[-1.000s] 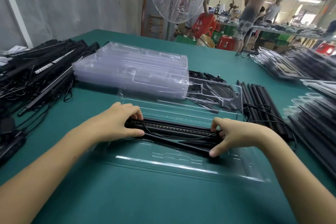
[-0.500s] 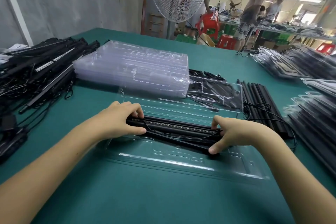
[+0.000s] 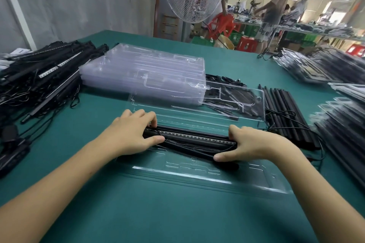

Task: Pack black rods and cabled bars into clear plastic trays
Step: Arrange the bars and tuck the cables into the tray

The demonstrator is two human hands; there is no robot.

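A bundle of black bars [image 3: 191, 141], one showing a dotted strip, with thin cable looped among them, lies across the far half of a clear tray [image 3: 197, 173] at the centre of the green table [image 3: 158, 213]. The left hand [image 3: 134, 134] grips its 9 o'clock end, fingers curled over the far side and thumb along the near side. The right hand [image 3: 250, 146] grips the 3 o'clock end the same way, thumb stretched along the nearest bar. Both forearms reach in from 6 o'clock. A stack of empty trays [image 3: 142, 77] sits at 11 o'clock, loose black rods [image 3: 284, 116] at 2 o'clock, and a heap of cabled bars [image 3: 39, 77] at 10 o'clock.
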